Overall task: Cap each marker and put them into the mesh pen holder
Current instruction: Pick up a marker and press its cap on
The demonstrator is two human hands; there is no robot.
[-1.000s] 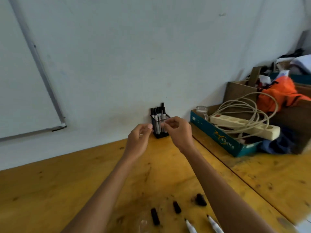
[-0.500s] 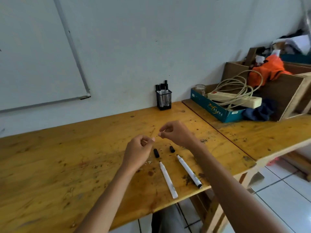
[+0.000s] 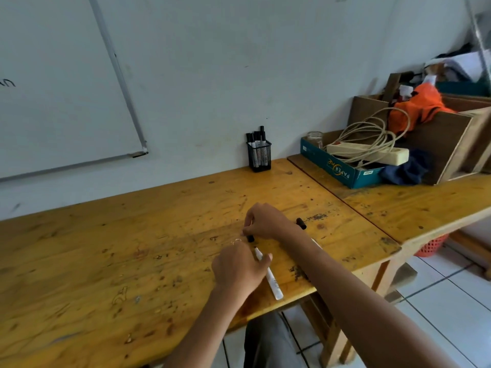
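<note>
Mesh pen holder [image 3: 259, 158] stands at the back edge of the table [image 3: 132, 248], against the wall, with capped markers [image 3: 256, 136] upright in it. Both hands are well in front of the holder, near the table's front edge. Left hand [image 3: 239, 269] grips the white marker [image 3: 272, 282], thumb curled over the barrel; marker lies flat, uncapped tip pointing toward the holder. Right hand [image 3: 265, 221] sits just holder-side of that, fingertips pinching a black cap [image 3: 250, 238] against the wood. Second cap [image 3: 301, 223] lies loose, right of the right hand. Second marker is mostly hidden under the right forearm.
</note>
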